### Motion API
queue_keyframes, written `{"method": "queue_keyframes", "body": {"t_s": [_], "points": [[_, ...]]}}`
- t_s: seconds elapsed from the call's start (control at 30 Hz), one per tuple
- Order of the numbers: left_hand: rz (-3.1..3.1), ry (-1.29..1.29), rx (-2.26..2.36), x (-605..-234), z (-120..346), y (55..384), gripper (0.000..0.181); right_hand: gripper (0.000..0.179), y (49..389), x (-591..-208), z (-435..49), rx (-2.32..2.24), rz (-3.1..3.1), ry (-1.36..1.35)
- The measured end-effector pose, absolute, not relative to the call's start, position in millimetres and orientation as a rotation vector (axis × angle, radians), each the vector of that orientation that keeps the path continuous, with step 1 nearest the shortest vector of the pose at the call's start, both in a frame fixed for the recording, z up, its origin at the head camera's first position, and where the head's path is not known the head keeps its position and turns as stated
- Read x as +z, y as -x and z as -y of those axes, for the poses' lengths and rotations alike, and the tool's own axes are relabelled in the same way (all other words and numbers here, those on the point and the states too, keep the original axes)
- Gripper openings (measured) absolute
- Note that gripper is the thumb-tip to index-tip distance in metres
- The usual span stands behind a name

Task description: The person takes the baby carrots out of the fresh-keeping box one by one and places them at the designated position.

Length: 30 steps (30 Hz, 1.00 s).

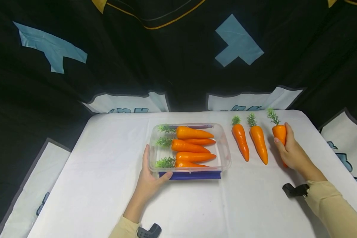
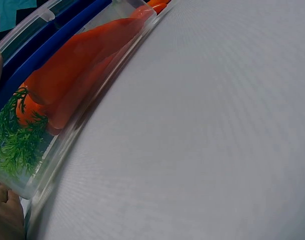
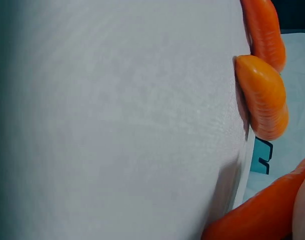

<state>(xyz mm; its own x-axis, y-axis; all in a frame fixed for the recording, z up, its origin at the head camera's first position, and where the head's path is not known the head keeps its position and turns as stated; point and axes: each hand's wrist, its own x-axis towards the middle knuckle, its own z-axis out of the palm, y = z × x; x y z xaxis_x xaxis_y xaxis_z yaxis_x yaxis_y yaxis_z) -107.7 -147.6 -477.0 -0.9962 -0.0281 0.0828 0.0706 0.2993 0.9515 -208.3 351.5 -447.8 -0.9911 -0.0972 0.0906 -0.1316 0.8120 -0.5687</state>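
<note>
A clear plastic food container [image 1: 224,142] with blue clip flaps sits in the middle of the table, holding several orange carrots [image 1: 193,133] with green tops. My left hand [image 1: 148,181] grips its near left corner, thumb over the front edge by the blue flap [image 1: 193,175] and fingers along the left side. At the right, my right hand [image 1: 294,155] holds a carrot [image 1: 279,133] between thumb and fingers, its leafy top pointing away. In the right wrist view this carrot [image 3: 257,215] slants up from the cloth, partly hidden by the hand.
Two more carrots, one [image 1: 241,142] nearer the container and another [image 1: 258,145] nearer my right hand, lie side by side on the white-covered table [image 1: 107,185]. A dark patterned curtain [image 1: 181,66] hangs behind the far edge. Black devices [image 1: 294,191] are worn on both wrists.
</note>
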Motion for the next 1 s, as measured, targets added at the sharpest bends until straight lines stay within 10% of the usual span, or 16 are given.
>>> {"method": "queue_keyframes", "body": {"t_s": [1.0], "points": [[2.461,0.047,-1.815,-478.0,147.7,108.6,0.120,0.081,225.5,-458.6,-348.9,0.741,3.139,-0.113]]}}
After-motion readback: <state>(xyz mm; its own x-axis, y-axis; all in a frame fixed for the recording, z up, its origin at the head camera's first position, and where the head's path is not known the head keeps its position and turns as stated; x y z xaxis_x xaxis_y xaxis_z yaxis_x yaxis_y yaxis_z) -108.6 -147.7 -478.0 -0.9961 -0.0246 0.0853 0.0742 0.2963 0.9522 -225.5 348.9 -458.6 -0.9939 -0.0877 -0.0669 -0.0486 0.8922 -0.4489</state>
